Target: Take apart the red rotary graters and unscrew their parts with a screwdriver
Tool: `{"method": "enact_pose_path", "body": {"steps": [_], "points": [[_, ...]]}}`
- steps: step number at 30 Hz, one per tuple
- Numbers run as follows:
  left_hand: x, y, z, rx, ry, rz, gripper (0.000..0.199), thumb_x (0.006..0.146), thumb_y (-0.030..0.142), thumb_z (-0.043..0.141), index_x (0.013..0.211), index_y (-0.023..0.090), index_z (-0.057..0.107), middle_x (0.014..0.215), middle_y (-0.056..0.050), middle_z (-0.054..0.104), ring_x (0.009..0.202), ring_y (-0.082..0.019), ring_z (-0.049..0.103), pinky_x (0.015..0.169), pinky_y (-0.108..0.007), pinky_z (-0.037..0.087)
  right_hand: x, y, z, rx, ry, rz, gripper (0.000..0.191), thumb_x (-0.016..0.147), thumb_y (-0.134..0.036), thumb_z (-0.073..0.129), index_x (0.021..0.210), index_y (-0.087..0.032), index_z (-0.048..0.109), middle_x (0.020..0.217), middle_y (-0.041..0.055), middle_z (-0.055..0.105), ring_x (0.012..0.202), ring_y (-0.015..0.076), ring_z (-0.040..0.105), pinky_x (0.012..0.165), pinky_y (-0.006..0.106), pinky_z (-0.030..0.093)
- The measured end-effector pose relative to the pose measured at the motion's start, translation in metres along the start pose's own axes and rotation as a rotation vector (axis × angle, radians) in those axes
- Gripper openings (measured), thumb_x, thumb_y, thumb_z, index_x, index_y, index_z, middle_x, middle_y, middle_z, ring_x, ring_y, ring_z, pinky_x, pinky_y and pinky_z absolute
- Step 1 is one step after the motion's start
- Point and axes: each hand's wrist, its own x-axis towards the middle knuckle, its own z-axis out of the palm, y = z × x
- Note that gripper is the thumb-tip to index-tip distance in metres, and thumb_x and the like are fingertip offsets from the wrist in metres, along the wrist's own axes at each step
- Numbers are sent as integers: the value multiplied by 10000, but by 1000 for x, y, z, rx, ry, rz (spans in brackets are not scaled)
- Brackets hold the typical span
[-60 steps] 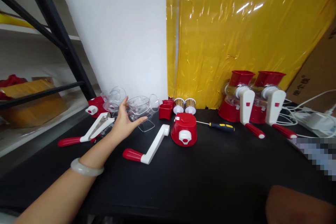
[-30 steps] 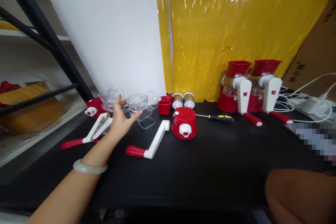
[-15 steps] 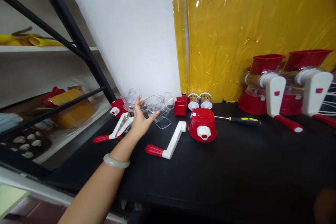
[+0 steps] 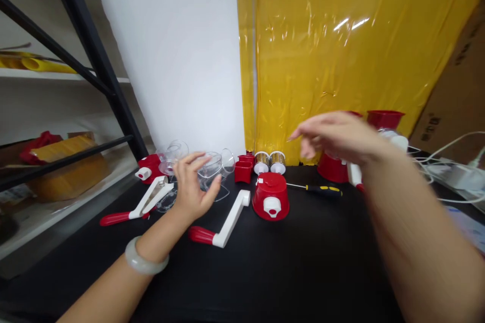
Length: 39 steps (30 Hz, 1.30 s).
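Note:
My left hand (image 4: 195,186), a pale bangle on its wrist, is open with fingers apart. It is in front of a clear plastic grater housing (image 4: 212,164) and partly covers it; whether it touches is unclear. My right hand (image 4: 333,133), blurred, is raised above the table's right side with fingers loosely stretched and nothing in them. Between the hands stand a red grater base (image 4: 271,197) and a white crank handle (image 4: 231,219) with a red grip. A screwdriver (image 4: 324,190) lies right of the base. Behind are two drum blades (image 4: 270,162) and red plastic parts (image 4: 244,167).
Farther left are another red base (image 4: 149,167), a second clear housing (image 4: 176,151) and a second crank handle (image 4: 146,199). Assembled red graters (image 4: 384,121) stand at the right, partly behind my right arm. White cables (image 4: 450,161) lie beyond them. A black-framed shelf (image 4: 109,75) borders the left.
My right hand has come up into view over the right side. My left hand has opened and drawn slightly back from the clear housing, which stays on the table. The view has shifted right.

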Motion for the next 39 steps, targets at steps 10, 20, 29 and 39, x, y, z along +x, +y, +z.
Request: {"method": "enact_pose_path", "body": {"steps": [10, 20, 29, 39], "points": [[22, 57, 60, -464, -561, -248, 235, 876, 264, 575, 1085, 159, 599, 1103, -115, 655, 1048, -234, 617, 924, -431, 514, 58, 72, 43, 50, -237, 374, 144, 894, -225, 618, 850, -120, 705, 647, 50, 707, 548, 93, 663, 514, 151, 519], [11, 51, 87, -651, -541, -592, 187, 833, 245, 616, 969, 159, 711, 979, -75, 758, 869, -198, 724, 803, -347, 600, 59, 76, 40, 77, -228, 343, 97, 870, -185, 644, 857, -126, 720, 646, 40, 712, 546, 87, 662, 533, 156, 528], [10, 49, 80, -624, -516, -584, 191, 819, 280, 662, 950, 179, 757, 962, -56, 774, 876, -208, 729, 832, -335, 581, 59, 72, 47, 91, -293, 324, 119, 866, -206, 650, 869, -110, 721, 657, 43, 725, 518, 77, 656, 548, 152, 515], [11, 50, 73, -638, -336, -531, 231, 913, 351, 568, 967, 185, 720, 928, -46, 754, 805, -186, 705, 733, -306, 567, 54, 61, 44, 279, -323, 195, 300, 928, -254, 495, 961, -86, 742, 342, -68, 473, 238, 35, 328, 465, 161, 500]]}}
